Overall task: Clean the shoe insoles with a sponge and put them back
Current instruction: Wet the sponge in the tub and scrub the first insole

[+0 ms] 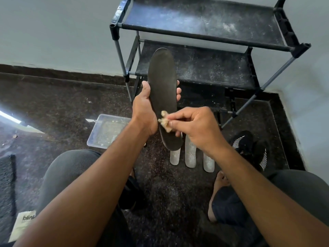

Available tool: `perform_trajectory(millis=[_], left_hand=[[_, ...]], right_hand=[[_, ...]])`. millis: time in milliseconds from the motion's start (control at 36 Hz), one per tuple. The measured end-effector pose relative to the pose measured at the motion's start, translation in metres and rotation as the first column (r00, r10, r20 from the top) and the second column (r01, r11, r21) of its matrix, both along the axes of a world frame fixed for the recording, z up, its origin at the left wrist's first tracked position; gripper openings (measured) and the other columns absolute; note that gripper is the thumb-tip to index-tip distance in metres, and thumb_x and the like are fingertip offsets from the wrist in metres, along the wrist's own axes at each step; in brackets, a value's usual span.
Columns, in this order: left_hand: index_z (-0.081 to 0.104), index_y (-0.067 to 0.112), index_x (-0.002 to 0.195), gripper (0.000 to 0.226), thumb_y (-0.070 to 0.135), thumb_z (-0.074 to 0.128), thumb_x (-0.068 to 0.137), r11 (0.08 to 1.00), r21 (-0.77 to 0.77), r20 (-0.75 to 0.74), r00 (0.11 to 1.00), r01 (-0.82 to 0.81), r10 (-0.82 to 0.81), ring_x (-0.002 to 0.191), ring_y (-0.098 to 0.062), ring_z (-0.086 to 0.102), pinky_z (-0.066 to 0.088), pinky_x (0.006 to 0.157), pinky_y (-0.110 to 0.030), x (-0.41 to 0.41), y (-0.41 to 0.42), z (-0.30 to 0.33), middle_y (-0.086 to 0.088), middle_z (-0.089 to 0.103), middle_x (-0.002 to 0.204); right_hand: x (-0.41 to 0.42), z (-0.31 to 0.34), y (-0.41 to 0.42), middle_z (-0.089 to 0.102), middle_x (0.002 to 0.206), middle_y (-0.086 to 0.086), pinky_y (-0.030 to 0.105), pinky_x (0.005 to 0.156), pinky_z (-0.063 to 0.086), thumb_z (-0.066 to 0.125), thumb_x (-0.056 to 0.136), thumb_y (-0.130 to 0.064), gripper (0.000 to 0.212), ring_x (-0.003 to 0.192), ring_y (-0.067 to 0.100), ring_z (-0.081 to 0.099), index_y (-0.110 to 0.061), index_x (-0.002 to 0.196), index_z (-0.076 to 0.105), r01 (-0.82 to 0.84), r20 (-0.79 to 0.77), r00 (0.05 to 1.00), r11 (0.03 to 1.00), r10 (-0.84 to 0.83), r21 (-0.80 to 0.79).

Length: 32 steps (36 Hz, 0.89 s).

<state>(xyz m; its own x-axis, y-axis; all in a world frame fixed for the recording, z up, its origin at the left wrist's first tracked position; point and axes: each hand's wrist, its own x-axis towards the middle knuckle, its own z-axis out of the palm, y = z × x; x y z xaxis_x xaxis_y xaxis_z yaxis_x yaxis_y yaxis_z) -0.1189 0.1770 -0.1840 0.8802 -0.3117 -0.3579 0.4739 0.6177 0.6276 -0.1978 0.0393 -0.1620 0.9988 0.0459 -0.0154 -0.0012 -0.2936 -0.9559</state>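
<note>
while the left hand grips the dark insole from beneath, thumb along its left edge and fingertips curling up past its right edge, the insole stands nearly upright in the air, toe end up, heel end down. right hand pinches a small tan sponge between thumb and fingers; sponge touches the insole's lower half, just below the left fingers. past the heel, below the right hand, three pale insoles lie side by side on the dark speckled floor, partly hidden by the held one. left of the left wrist, a clear tray on the floor, contents unclear. right of the right hand, black shoes with white stripes on the floor. behind the insole's toe, a dusty black rack, two shelves showing. bare foot under the right forearm.
</note>
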Motion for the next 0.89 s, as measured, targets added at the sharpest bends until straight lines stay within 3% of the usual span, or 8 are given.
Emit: perform_trajectory(millis=[111,194,306,444,556,667,778,889], left_hand=[[0.057,-0.002,0.141,0.076,0.057,0.022,0.109,0.998,0.014,-0.001,0.998,-0.067,0.067,0.111,-0.031,0.068,0.056,0.098,-0.041,0.003,0.004,-0.001,-0.021,0.067,0.134],[0.057,-0.001,0.142,0.073,0.055,0.023,0.110,0.994,0.024,0.005,0.994,-0.106,0.106,0.114,-0.033,0.068,0.057,0.095,-0.042,0.004,0.008,-0.003,-0.022,0.066,0.135],[0.056,-0.002,0.142,0.075,0.055,0.019,0.110,0.994,0.057,0.035,0.995,-0.094,0.092,0.115,-0.033,0.067,0.055,0.100,-0.043,0.002,0.007,-0.002,-0.023,0.065,0.136],[0.055,-0.003,0.143,0.077,0.056,0.017,0.110,0.995,0.070,0.042,0.996,-0.077,0.074,0.112,-0.031,0.067,0.055,0.099,-0.041,0.002,0.004,-0.002,-0.022,0.065,0.137],[0.058,-0.003,0.140,0.074,0.054,0.020,0.110,0.991,0.040,0.004,0.992,-0.129,0.129,0.110,-0.032,0.069,0.056,0.098,-0.041,0.003,0.006,0.002,-0.022,0.066,0.134],[0.058,0.000,0.140,0.069,0.052,0.024,0.111,0.985,0.025,-0.030,0.985,-0.171,0.172,0.115,-0.034,0.069,0.057,0.100,-0.043,0.003,0.011,0.002,-0.021,0.067,0.134],[0.057,-0.001,0.141,0.069,0.051,0.024,0.111,0.987,0.010,-0.030,0.987,-0.160,0.161,0.113,-0.034,0.069,0.057,0.097,-0.043,0.002,0.011,0.002,-0.023,0.067,0.133],[0.057,-0.003,0.141,0.073,0.053,0.021,0.111,0.993,0.005,-0.021,0.993,-0.120,0.120,0.111,-0.032,0.069,0.057,0.095,-0.041,0.001,0.008,0.002,-0.022,0.066,0.136]], right_hand=[[-0.005,-0.002,0.003,0.075,0.078,-0.003,0.015,0.057,0.049,0.083,0.081,-0.012,0.009,0.062,0.004,0.066,-0.014,0.090,0.082,-0.365,-0.246,0.922,0.887,0.300,-0.284],[-0.007,0.011,-0.011,0.076,0.078,-0.008,0.021,0.059,0.054,0.085,0.079,-0.018,0.006,0.068,0.003,0.069,-0.018,0.085,0.082,-0.518,-0.434,0.829,0.774,0.352,-0.364],[-0.008,0.027,-0.032,0.074,0.073,-0.007,0.037,0.058,0.056,0.085,0.079,-0.022,0.005,0.066,0.018,0.068,-0.024,0.080,0.081,-0.313,-0.257,0.943,0.833,0.213,-0.457],[-0.008,0.011,-0.016,0.073,0.084,-0.009,0.016,0.060,0.051,0.082,0.081,-0.015,0.010,0.070,0.003,0.066,-0.018,0.091,0.081,0.014,0.123,0.992,0.947,0.027,-0.321],[-0.009,-0.004,-0.001,0.068,0.086,-0.011,0.014,0.067,0.051,0.081,0.083,-0.015,0.009,0.077,0.002,0.065,-0.017,0.092,0.081,-0.196,-0.037,0.979,0.870,0.201,-0.453],[-0.006,-0.003,-0.013,0.064,0.075,-0.015,0.018,0.060,0.052,0.081,0.082,-0.013,0.006,0.068,0.000,0.064,-0.018,0.082,0.080,-0.265,-0.226,0.961,0.763,0.159,-0.589],[-0.006,0.012,-0.032,0.069,0.076,-0.009,0.037,0.063,0.056,0.080,0.080,-0.012,0.010,0.067,0.012,0.066,-0.022,0.080,0.079,-0.052,-0.016,0.999,0.851,0.051,-0.523],[-0.005,0.012,-0.022,0.070,0.082,-0.008,0.026,0.062,0.054,0.082,0.080,-0.017,0.006,0.070,0.011,0.066,-0.019,0.085,0.079,0.138,0.215,0.974,0.947,-0.077,-0.288]])
